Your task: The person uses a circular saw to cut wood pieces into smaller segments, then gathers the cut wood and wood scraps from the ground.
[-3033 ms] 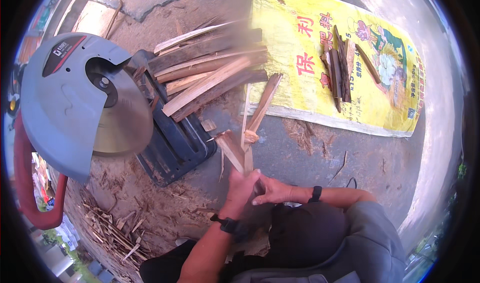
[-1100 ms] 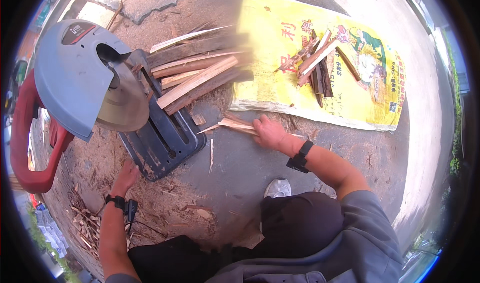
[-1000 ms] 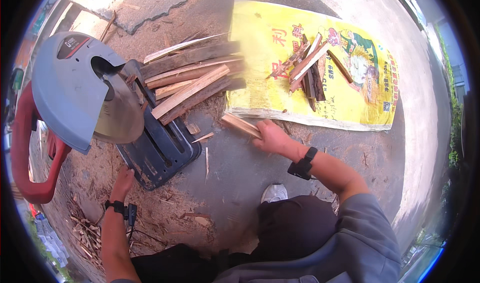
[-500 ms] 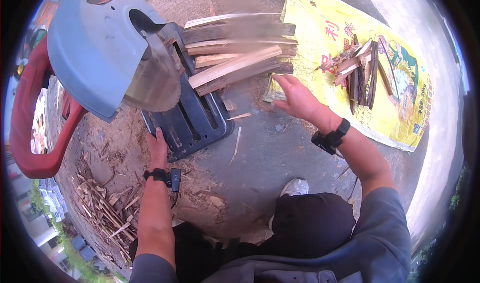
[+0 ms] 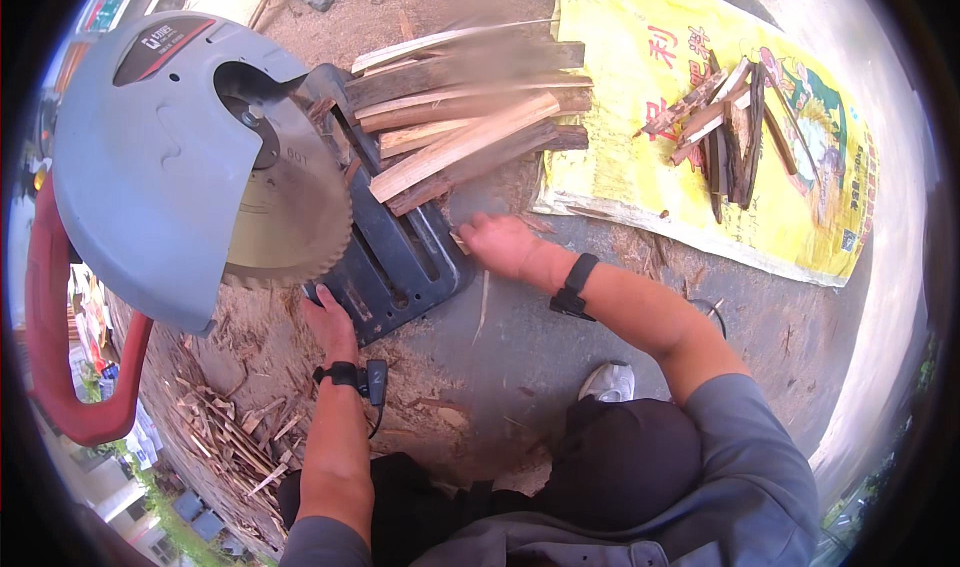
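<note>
A chop saw with a grey blade guard [image 5: 140, 157] and a toothed round blade [image 5: 295, 202] stands at the left. My left hand [image 5: 330, 325] grips the near left corner of its dark slotted base [image 5: 395, 297], thumb on top, other fingers mostly hidden. My right hand [image 5: 505, 247] is closed beside the base's right edge, with a small wood chip [image 5: 460, 243] at its fingertips. Several split wood sticks [image 5: 470, 147] lie in a row across the base, one pale stick slanting over the others. Their right ends reach toward a yellow sack.
The yellow sack [image 5: 610, 182] lies flat at the right, bearing a small pile of short sticks [image 5: 740, 142]. A heap of wood scraps [image 5: 235, 437] lies at the lower left amid sawdust. The saw's red handle [image 5: 90, 407] juts out toward the near left.
My right hand has come left and nearer, from beside the sack to the base's edge, and its fingers have closed. My left hand stays on the base. The view has shifted slightly.
</note>
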Tool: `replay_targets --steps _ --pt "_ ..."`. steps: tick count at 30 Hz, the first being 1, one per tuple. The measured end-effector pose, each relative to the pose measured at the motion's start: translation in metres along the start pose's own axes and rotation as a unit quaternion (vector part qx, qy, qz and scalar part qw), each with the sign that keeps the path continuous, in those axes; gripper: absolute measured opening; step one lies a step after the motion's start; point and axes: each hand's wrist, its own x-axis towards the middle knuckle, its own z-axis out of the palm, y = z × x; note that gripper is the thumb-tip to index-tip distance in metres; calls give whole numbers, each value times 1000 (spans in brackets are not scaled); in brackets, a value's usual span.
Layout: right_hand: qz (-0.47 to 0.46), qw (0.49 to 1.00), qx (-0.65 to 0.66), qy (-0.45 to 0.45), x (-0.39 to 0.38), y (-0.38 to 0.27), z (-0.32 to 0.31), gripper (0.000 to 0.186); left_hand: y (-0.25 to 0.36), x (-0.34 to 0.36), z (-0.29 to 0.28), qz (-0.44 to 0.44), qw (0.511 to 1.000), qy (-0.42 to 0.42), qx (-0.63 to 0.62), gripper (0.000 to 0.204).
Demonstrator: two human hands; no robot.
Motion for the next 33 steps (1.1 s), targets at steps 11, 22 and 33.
replay_targets --steps 11,22,33 --pt "313 903 170 241 -103 130 -97 25 -17 5 0 10 999 -6 32 53" --pt "125 958 -153 206 -52 143 -123 106 22 -6 -8 18 994 6 105 51" --pt "15 1000 16 -9 57 164 -146 112 15 -7 -4 14 995 12 98 44"
